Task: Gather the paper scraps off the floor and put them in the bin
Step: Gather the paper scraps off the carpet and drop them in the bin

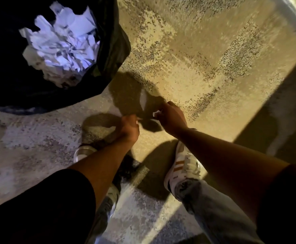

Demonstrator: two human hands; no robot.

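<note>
Down low over the carpeted floor point(187, 55), the right hand point(171, 117) has its fingers point(158, 115) curled tight on a small white paper scrap point(155, 113). Just left, the left hand point(128, 127) is closed too; whether it holds anything is unclear. Far left, the black-lined bin point(108, 50) holds crumpled paper point(61, 44).

bin point(108, 50): black-lined, upper left, holding crumpled white paper point(61, 46) | scrap point(143, 101): pale, on floor, shadowed
</note>
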